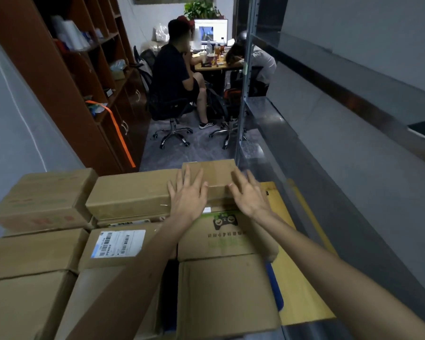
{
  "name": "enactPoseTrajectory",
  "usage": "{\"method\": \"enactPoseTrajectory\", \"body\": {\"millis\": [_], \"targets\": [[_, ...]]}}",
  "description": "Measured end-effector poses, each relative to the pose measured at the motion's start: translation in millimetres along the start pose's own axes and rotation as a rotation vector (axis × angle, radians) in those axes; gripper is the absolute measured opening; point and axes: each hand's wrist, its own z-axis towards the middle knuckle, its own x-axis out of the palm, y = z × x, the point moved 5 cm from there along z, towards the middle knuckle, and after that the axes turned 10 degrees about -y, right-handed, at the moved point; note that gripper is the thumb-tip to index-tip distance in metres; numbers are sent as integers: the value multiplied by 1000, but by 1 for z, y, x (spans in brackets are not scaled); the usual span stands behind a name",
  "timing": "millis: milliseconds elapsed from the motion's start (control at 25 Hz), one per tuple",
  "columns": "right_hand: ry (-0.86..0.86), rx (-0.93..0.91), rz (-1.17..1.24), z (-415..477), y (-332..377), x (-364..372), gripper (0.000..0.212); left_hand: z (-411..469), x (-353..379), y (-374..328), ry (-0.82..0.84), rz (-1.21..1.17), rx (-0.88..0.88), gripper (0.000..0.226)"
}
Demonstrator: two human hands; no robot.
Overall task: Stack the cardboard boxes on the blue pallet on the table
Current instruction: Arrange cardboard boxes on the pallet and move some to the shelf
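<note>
Both forearms extended forward, converging. The left hand (188,196) and right hand (249,193) lay palm-down, fingers straight and spread.

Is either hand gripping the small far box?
No: the left hand and right hand lie open and spread over the small box, not curled round it.

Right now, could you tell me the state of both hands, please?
Left hand: open, fingers spread on the small box.
Right hand: open, fingers spread at the same box.
</note>
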Motion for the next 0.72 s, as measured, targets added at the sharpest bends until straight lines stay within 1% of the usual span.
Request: {"method": "enactPoseTrajectory", "body": {"millis": [120, 320, 440, 560, 720], "targets": [[-33, 28, -107, -38, -8, -23, 60, -20, -12, -19, -3, -19, 137, 55], [-155, 203, -253, -141, -27, -72, 63, -84, -27, -62, 30, -95, 391, 56], [-185, 312, -320, -211, -40, -97, 64, -127, -27, -97, 74, -107, 521, 57], [-237, 439, -371, -297, -65, -132, 64, -188, -25, -152, 139, -139, 691, 58], [-321, 643, -441, -421, -109, -183, 63, -294, -24, -229, 200, -199, 934, 59]]}}
